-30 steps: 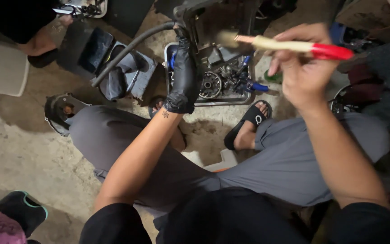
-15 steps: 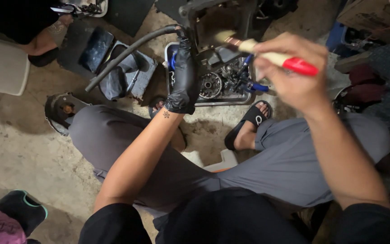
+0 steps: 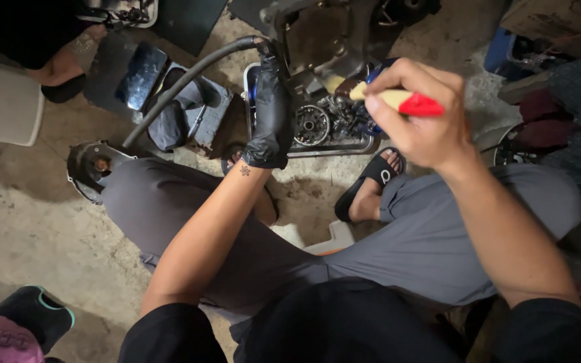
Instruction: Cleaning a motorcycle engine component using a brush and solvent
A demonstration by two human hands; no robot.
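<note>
I sit low on the floor (image 3: 28, 222) with my knees wide apart. My right hand (image 3: 425, 128) is closed around a brush (image 3: 398, 101). The brush has a pale wooden handle with a red end, and the red end sticks out past my fingers. The hairy tip points left, at the dark metal machine part (image 3: 317, 40) in front of me. The tip is very close to it, but I cannot tell if it touches.

My left hand (image 3: 270, 114) wears a black glove. It reaches up and its fingers are curled around the edge of the machine part, right where a thick black hose (image 3: 183, 84) comes in. The hose bends down to the left, to a round metal piece (image 3: 92, 168) on the floor by my left knee.

Under the machine part sits a tray (image 3: 334, 146) full of small metal bits and a round gear (image 3: 312, 124). My foot in a black sandal (image 3: 371, 181) is just beside the tray.

At the top left, another person's arm (image 3: 62, 64) is near a white tub (image 3: 1, 101). A dark shoe with a green edge (image 3: 35, 316) is at the bottom left.
</note>
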